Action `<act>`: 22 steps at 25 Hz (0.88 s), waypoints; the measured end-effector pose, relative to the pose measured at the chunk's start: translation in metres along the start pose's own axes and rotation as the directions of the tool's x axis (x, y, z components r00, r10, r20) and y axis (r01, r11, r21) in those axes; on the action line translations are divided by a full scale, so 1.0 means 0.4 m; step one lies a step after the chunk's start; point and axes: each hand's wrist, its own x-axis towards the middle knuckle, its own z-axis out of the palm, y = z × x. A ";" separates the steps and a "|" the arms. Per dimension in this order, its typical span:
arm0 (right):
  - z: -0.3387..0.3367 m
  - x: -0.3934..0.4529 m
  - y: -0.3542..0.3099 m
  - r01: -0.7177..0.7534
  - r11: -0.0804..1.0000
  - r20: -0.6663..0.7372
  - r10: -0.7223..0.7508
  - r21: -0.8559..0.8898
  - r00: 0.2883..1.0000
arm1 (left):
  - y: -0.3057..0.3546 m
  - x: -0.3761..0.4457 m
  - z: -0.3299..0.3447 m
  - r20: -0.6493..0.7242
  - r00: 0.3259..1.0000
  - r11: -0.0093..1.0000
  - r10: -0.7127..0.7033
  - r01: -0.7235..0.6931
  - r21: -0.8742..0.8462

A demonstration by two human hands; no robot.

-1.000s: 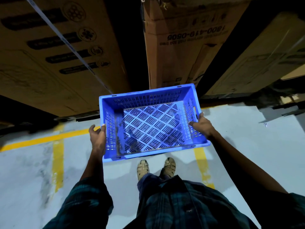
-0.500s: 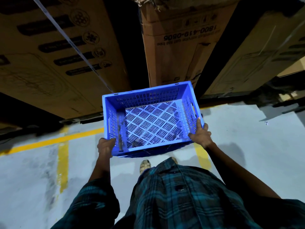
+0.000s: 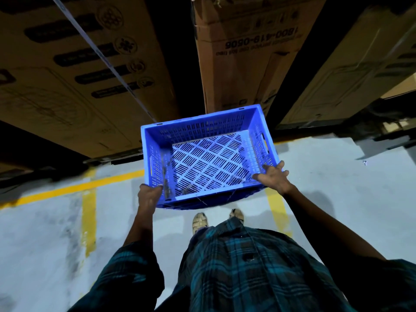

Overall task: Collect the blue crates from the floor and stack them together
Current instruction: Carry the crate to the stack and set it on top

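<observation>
One blue slotted plastic crate (image 3: 209,131) hangs in the air in front of me, open side up and empty, tilted slightly with its far rim away from me. My left hand (image 3: 148,195) grips its near-left corner, fingers curled over the rim. At the near-right corner, my right hand (image 3: 273,176) holds the rim with the fingers spread along the side wall. No other blue crate is in view.
Tall cardboard boxes stand close ahead: one at left (image 3: 74,82), one in the middle (image 3: 245,55), one at right (image 3: 355,70), with dark gaps between. Yellow lines (image 3: 89,212) mark the grey floor (image 3: 337,188). My sandalled feet (image 3: 199,222) are under the crate.
The crate has moved slightly forward and its near side sits higher. Both hands slid back along the side walls to the near corners.
</observation>
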 end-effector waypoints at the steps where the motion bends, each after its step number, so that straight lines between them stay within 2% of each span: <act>1: -0.002 -0.008 -0.005 0.001 1.000 -0.012 -0.001 0.014 1.000 | 0.002 -0.002 0.007 0.002 1.000 1.000 0.005 -0.005 0.015; 4: 0.012 -0.022 0.003 0.051 0.989 -0.080 -0.041 0.137 0.996 | 0.000 -0.013 0.026 -0.029 0.999 0.994 0.019 -0.016 0.111; 6: 0.013 -0.023 0.026 0.107 0.902 -0.156 -0.045 0.418 0.987 | -0.004 -0.029 0.039 -0.051 0.997 0.988 0.056 -0.048 0.146; 7: 0.015 -0.032 0.033 0.135 0.801 -0.219 -0.005 0.583 0.976 | -0.012 -0.038 0.039 -0.054 0.994 0.987 0.095 -0.087 0.132; 9: 0.033 -0.063 0.036 0.155 0.631 -0.357 0.207 0.761 0.911 | -0.030 -0.049 0.036 -0.038 0.983 0.978 0.182 -0.177 0.111; 10: 0.048 -0.079 0.027 0.122 0.578 -0.385 0.357 0.807 0.851 | -0.037 -0.051 0.033 -0.008 0.976 0.967 0.217 -0.214 0.139; 12: 0.104 -0.109 0.002 0.013 0.426 -0.299 0.612 0.905 0.732 | -0.039 -0.048 0.024 0.062 0.960 0.929 0.274 -0.281 0.240; 13: 0.137 -0.120 -0.018 -0.033 0.327 -0.200 0.652 0.945 0.731 | -0.033 -0.052 0.021 0.095 0.948 0.905 0.303 -0.317 0.282; 14: 0.175 -0.128 -0.043 -0.054 0.220 -0.097 0.622 0.974 0.777 | -0.024 -0.056 0.014 0.132 0.938 0.884 0.322 -0.347 0.314; 15: 0.208 -0.132 -0.071 -0.069 0.102 0.005 0.530 0.992 0.848 | -0.014 -0.062 0.009 0.172 0.930 0.866 0.324 -0.365 0.341; 17: 0.247 -0.138 -0.128 -0.077 -0.076 0.099 0.342 0.994 0.934 | 0.001 -0.071 -0.003 0.253 0.920 0.842 0.298 -0.378 0.384; 20: 0.274 -0.133 -0.167 0.000 -0.274 0.072 0.251 0.962 0.965 | 0.007 -0.070 -0.012 0.372 0.875 0.781 0.309 -0.457 0.425; 22: 0.274 -0.152 -0.172 0.006 -0.306 0.059 0.201 0.952 0.978 | 0.010 -0.070 -0.012 0.434 0.811 0.702 0.392 -0.569 0.429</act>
